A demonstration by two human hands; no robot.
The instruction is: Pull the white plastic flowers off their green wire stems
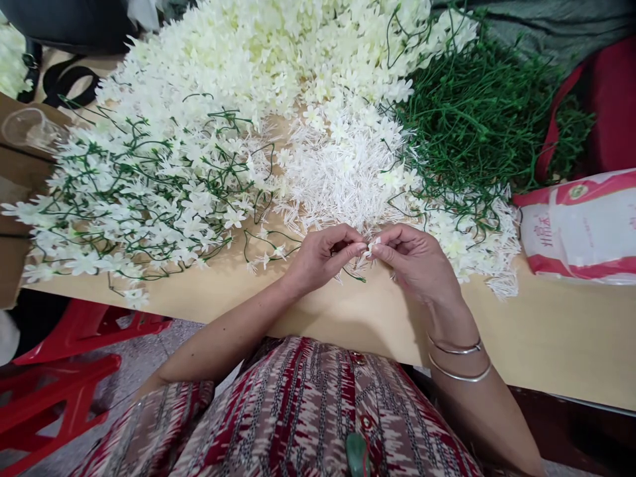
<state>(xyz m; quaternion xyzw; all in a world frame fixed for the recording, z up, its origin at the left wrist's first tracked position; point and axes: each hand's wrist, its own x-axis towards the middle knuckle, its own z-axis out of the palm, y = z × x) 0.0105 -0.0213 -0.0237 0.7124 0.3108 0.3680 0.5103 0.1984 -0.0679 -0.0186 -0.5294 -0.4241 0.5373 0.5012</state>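
At the surface's [571, 331] near edge, the left hand [330, 258] seemingly pinches a green stem [355, 275], the right hand [420, 262] a white artificial blossom [372, 246]; apparent joining calls for fine alignment

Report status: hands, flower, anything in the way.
Left hand and right hand pinching, close together. Small white flower between them, partly hidden. Nothing visibly blocking.

Slanting in from either side, the left forearm [226, 338] and right forearm [489, 391] bring the left hand [328, 257] and right hand [420, 265] close together, their 2 thumbs pressing toward the index fingers in tight pinches.
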